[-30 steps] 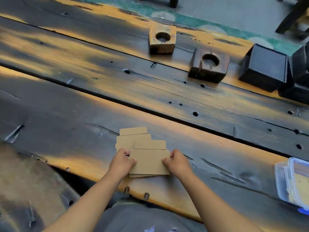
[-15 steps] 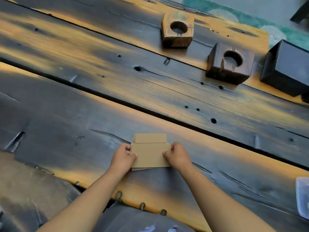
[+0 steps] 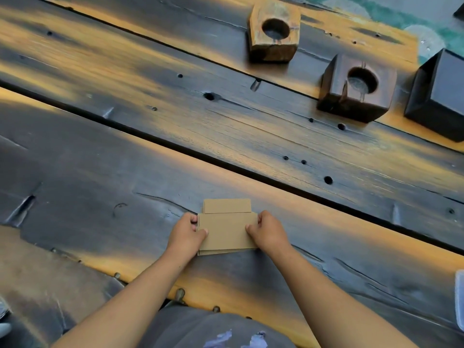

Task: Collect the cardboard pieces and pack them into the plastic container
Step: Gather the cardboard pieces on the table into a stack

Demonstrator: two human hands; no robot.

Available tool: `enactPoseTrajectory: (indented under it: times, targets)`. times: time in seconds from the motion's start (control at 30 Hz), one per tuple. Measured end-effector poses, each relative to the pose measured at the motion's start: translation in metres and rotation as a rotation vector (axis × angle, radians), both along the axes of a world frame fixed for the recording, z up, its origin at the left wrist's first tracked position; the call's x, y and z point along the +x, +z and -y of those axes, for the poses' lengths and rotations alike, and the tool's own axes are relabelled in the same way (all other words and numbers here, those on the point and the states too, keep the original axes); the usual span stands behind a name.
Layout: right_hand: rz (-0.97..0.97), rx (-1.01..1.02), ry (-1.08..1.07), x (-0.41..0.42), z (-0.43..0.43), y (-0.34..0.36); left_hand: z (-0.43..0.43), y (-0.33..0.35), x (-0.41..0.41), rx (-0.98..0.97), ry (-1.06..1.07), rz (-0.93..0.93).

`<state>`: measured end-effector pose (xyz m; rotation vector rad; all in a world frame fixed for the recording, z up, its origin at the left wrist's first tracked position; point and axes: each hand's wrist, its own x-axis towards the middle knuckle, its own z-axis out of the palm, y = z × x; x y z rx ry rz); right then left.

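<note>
A small stack of brown cardboard pieces (image 3: 227,229) lies flat on the dark wooden table, near its front edge. One narrower piece (image 3: 227,206) sticks out at the far side of the stack. My left hand (image 3: 187,234) pinches the stack's left edge, thumb on top. My right hand (image 3: 267,232) grips the right edge the same way. The clear plastic container (image 3: 460,297) shows only as a sliver at the right edge of the view.
The plank table (image 3: 125,136) has gaps and holes. At the back right stand a light wooden block with a round hole (image 3: 273,33), a dark one (image 3: 356,89) and a black box (image 3: 439,96). My lap lies below the front edge.
The spread cardboard pieces have been pushed together into a tighter stack between both hands. The view has shifted left, so the container has slid almost out of sight.
</note>
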<state>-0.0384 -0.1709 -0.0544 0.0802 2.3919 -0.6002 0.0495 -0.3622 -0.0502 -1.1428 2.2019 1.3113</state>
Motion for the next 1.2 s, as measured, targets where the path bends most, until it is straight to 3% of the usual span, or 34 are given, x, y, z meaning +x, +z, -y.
enactPoseTrajectory:
  times: [0.33,0.67,0.9,1.2]
  targets:
    - [0.016,-0.053,-0.016,-0.003,-0.002,0.005,0.003,0.002,0.001,-0.032,-0.019,0.046]
    - [0.154,-0.077,-0.127,-0.005,0.000,0.007,-0.003,0.002,-0.006,0.228,0.135,0.072]
    - [0.198,-0.107,-0.197,0.004,-0.007,0.008,-0.007,0.003,-0.008,0.291,0.156,0.080]
    - [0.153,-0.126,-0.407,0.019,-0.053,0.028,-0.040,0.014,-0.024,0.341,-0.003,0.109]
